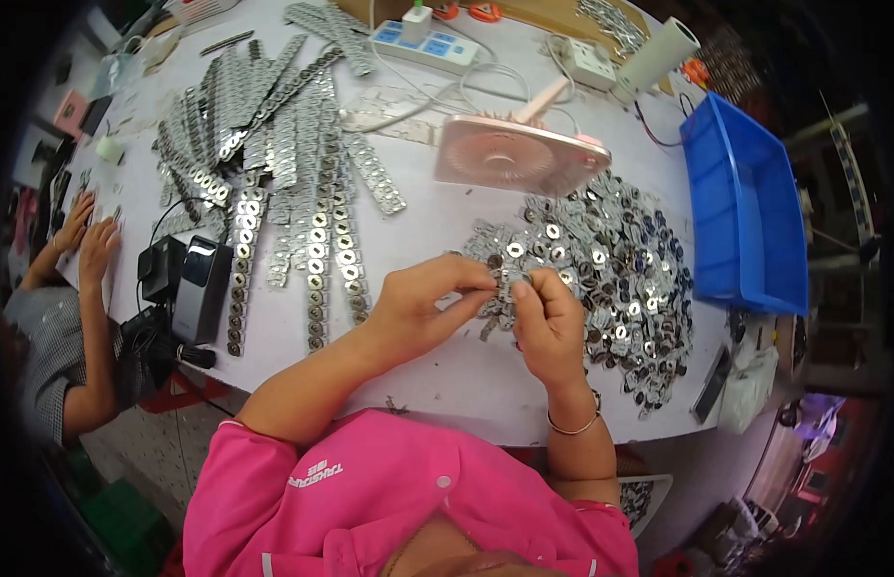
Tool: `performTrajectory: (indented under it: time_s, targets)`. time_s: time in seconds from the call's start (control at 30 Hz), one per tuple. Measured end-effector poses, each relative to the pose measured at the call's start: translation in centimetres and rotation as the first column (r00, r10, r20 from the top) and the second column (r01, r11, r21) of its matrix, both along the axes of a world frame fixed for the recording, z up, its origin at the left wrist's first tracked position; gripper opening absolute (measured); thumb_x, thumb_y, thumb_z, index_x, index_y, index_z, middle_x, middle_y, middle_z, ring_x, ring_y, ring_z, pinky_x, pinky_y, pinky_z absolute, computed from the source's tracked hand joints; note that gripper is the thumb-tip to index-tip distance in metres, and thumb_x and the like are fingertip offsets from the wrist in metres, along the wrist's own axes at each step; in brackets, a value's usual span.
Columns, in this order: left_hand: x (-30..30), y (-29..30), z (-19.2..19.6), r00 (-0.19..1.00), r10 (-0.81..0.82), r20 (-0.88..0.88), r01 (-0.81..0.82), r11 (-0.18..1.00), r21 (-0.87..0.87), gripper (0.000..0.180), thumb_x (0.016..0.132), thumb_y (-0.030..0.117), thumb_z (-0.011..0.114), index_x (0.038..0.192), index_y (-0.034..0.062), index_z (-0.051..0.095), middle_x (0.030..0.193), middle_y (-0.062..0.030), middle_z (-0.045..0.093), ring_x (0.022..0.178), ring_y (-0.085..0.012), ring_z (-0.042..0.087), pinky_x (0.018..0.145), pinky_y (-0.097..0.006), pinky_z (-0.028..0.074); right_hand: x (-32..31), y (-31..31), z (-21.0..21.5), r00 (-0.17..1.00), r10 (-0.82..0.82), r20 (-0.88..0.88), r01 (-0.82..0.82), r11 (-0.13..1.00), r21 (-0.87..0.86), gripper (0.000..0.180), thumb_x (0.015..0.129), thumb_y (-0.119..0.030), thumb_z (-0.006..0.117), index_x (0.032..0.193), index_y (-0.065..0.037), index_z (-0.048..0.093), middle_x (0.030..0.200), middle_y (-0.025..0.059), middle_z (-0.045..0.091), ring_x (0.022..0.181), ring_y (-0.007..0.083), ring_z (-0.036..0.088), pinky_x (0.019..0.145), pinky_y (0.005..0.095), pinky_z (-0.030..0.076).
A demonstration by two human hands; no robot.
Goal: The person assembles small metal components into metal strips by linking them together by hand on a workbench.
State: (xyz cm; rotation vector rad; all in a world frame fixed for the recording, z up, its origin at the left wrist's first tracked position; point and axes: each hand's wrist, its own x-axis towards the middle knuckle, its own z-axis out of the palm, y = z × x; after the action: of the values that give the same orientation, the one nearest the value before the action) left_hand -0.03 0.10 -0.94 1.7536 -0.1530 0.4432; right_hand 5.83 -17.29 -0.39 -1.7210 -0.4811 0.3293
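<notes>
My left hand (423, 300) is closed in a pinch at the near left edge of a heap of small silvery metal parts (620, 255). A small metal piece (496, 262) shows at its fingertips. Close beside it, my right hand (553, 322) is also pinched, thumb against the fingers, on a small metal piece (525, 280) mostly hidden by the thumb. Whether the two pieces are joined cannot be made out. To the left lie many long strips of linked metal parts (319, 221), some stacked and crossing each other.
A pink fan (500, 154) lies behind the heap. The blue bin (755, 212) stands at the right edge. A power strip (425, 46) with cables sits at the back. Near the left lies a dark power bank (201, 288). Another person's hands (91, 236) rest at the far left.
</notes>
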Motion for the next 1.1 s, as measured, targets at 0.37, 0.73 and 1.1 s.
performTrajectory:
  time_s: [0.37,0.73,1.1]
  targets:
    - [-0.2,-0.6,-0.7,0.996,0.087,0.000,-0.087,0.996,0.009,0.019,0.080,-0.004,0.069,0.097,0.0021,0.067,0.096,-0.0089,0.068,0.082,-0.0145,0.065,0.071,-0.026,0.052,-0.9,0.1,0.4,0.963,-0.029,-0.268,0.058,0.993,0.099,0.019,0.095,-0.013,0.057,0.079,-0.003,0.051,0.059,-0.0061,0.043,0.053,0.0011,0.035,0.046,0.0212,0.030]
    - [0.3,-1.1,-0.9,0.978,-0.049,-0.205,-0.021,0.945,-0.326,0.019,0.087,0.000,0.063,0.106,-0.0014,0.063,0.096,-0.0083,0.067,0.085,-0.0143,0.066,0.075,-0.026,0.054,2.0,-1.9,1.7,0.963,-0.067,0.260,0.152,0.934,-0.324,0.014,0.086,-0.012,0.066,0.082,0.001,0.062,0.064,0.0095,0.059,0.052,0.0156,0.053,0.051,0.0287,0.042]
    - [0.1,1.1,-0.2,0.769,-0.408,-0.492,-0.021,0.753,-0.658,0.016,0.084,0.003,0.068,0.099,-0.0014,0.064,0.084,-0.0093,0.069,0.077,-0.0160,0.068,0.068,-0.028,0.056,0.8,-1.1,2.3,0.937,0.174,-0.303,-0.203,0.977,-0.065,0.018,0.091,-0.015,0.063,0.090,0.002,0.066,0.067,0.0026,0.061,0.059,0.0075,0.058,0.052,0.0206,0.043]
